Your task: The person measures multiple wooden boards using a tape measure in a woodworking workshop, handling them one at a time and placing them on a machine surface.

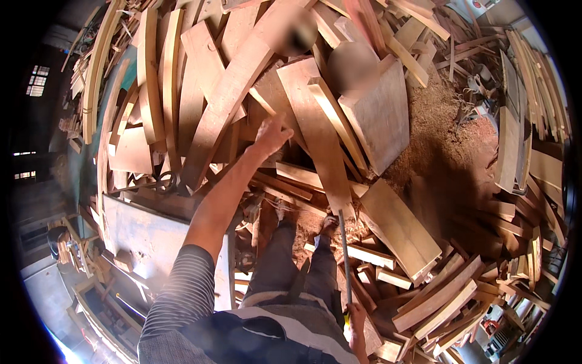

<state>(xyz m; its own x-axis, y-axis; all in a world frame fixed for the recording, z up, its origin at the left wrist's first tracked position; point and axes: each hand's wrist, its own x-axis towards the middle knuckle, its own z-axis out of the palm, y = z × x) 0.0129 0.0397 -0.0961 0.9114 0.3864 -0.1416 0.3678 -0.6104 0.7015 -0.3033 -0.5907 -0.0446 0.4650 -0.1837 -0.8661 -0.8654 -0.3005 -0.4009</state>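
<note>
My left arm stretches forward over the pile. The curled fingers of my left hand (273,136) close at the lit edge of a shaded wooden board (280,100), partly hidden by the hand. Beside that board a long curved plank (233,85) leans on the left and a wide pale plank (318,133) on the right. Low in the view, by my right leg, my right hand (357,327) is wrapped round the lower end of a long thin grey metal bar (345,255). A bit of yellow shows at the grip. The bar's far tip reaches the foot of the wide plank.
A pale tabletop (163,230) stands at my left. Cut boards (400,230) and curved offcuts (442,297) lie heaped at my right. A squarish block (379,118) stands beyond, next to sawdust (439,121). Loose pieces surround my feet. Two spots near the top are blurred.
</note>
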